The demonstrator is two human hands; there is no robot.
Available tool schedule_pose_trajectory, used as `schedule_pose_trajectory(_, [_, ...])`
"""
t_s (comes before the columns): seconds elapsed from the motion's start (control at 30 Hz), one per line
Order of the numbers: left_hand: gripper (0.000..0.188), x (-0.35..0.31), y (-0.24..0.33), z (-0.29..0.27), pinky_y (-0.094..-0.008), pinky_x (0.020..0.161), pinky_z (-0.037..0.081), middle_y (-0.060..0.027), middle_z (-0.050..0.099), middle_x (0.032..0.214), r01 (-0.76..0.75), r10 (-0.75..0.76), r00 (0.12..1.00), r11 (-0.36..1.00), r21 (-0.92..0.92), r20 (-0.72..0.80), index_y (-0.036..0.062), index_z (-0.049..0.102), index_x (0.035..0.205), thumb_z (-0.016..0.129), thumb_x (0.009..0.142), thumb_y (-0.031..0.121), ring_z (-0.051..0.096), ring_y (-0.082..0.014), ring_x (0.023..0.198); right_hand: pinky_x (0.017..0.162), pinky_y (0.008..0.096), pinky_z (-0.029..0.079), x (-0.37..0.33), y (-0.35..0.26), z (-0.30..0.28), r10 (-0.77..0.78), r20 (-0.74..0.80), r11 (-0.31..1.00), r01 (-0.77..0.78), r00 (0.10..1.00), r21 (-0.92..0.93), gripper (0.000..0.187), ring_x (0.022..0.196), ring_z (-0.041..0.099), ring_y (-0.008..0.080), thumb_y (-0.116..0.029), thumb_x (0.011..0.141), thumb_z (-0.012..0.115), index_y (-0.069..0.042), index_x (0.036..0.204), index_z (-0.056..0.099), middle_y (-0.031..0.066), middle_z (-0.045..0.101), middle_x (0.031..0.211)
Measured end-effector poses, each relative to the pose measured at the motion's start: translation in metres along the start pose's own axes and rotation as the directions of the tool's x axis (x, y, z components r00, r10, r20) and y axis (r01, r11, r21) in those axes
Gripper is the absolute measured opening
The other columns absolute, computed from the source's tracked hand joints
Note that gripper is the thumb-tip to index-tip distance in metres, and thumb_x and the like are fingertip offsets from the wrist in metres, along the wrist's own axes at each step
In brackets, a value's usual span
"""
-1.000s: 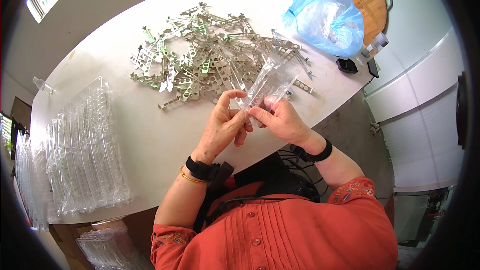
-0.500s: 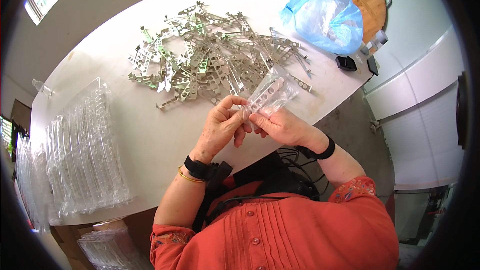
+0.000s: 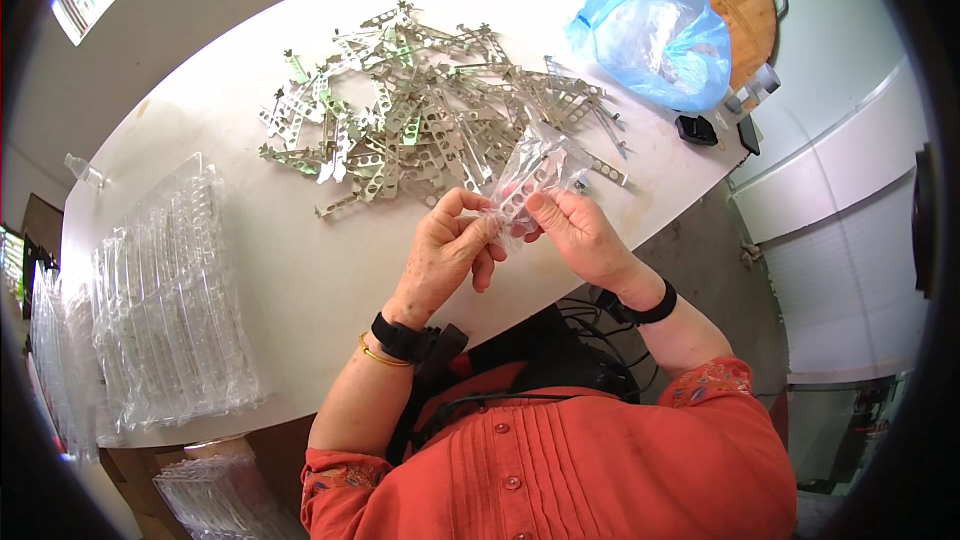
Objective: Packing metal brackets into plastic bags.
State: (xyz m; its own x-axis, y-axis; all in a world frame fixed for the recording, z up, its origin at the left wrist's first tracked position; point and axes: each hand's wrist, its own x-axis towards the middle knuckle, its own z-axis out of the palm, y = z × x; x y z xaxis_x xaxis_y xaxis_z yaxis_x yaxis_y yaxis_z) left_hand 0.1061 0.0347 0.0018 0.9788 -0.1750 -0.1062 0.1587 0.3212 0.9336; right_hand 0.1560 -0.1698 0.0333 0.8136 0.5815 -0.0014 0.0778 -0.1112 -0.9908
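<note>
In the head view, both hands meet over the near edge of the white bench point(image 3: 300, 270). The left hand point(image 3: 445, 250) pinches the lower end of a small clear plastic sleeve point(image 3: 535, 175) between thumb and fingers. The right hand point(image 3: 580, 235) closes on the same end from the other side, thumb on top. Inside the sleeve lies a flat metal strip with holes, and its far end points away from the hands.

The sleeve looks thin, soft and a little slippery, so I judge it can crumple or slide. The strip inside seems light but stiff, perhaps with sharp edges. A good hold is probably at the open end of the sleeve and on the flat sides of the strip.

Just beyond the hands is a big pile of metal strips point(image 3: 420, 115), close enough to catch the sleeve. Further beyond the right hand lies a blue plastic bag point(image 3: 655, 35). Well to the left of the left hand stand stacked clear plastic trays point(image 3: 165, 300).
</note>
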Motion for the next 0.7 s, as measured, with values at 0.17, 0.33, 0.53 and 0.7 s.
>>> schedule_pose_trajectory(0.17, [0.017, 0.001, -0.005, -0.001, -0.0238, 0.041, 0.044, -0.0125, 0.067, 0.077, -0.028, 0.028, 1.0, 0.999, -0.029, -0.005, 0.0033, 0.051, 0.116, 0.058, 0.104, 0.012, 0.059, -0.0142, 0.046, 0.072, 0.0233, 0.049, 0.001, -0.008, 0.003, 0.03, 0.034, 0.997, -0.028, 0.999, -0.069, 0.043, 0.078, 0.056, 0.0058, -0.032, 0.111, 0.046, 0.002, 0.129, 0.064, 0.0002, 0.066, 0.09])
schedule_pose_trajectory(0.33, [0.017, 0.0, -0.004, 0.003, -0.0236, 0.042, 0.043, -0.0098, 0.066, 0.076, -0.032, 0.031, 0.999, 0.998, -0.053, -0.024, 0.0021, 0.052, 0.114, 0.057, 0.105, 0.015, 0.058, -0.0116, 0.047, 0.066, 0.0231, 0.049, 0.003, -0.004, 0.007, 0.046, -0.007, 0.994, -0.047, 0.999, -0.097, 0.038, 0.072, 0.056, 0.0055, -0.028, 0.109, 0.052, 0.003, 0.125, 0.067, -0.0003, 0.066, 0.083])
schedule_pose_trajectory(0.53, [0.018, 0.0, -0.006, 0.007, -0.0235, 0.041, 0.043, -0.0092, 0.065, 0.075, -0.032, 0.033, 0.998, 0.999, 0.019, -0.055, 0.0024, 0.05, 0.113, 0.057, 0.105, 0.017, 0.057, -0.0112, 0.047, 0.064, 0.0234, 0.049, 0.005, 0.005, 0.011, 0.042, -0.043, 0.996, -0.045, 0.998, -0.083, 0.031, 0.07, 0.058, 0.006, -0.025, 0.105, 0.06, 0.002, 0.115, 0.07, 0.0008, 0.067, 0.083])
schedule_pose_trajectory(0.7, [0.017, 0.001, -0.008, 0.006, -0.024, 0.04, 0.043, -0.0113, 0.066, 0.075, -0.069, 0.069, 0.994, 0.998, 0.003, -0.08, 0.0023, 0.047, 0.113, 0.056, 0.105, 0.014, 0.058, -0.0134, 0.046, 0.066, 0.0243, 0.052, 0.008, 0.01, 0.014, 0.026, -0.109, 0.991, -0.012, 0.994, 0.132, 0.02, 0.072, 0.061, 0.0079, -0.019, 0.103, 0.064, 0.001, 0.105, 0.066, 0.0031, 0.068, 0.086])
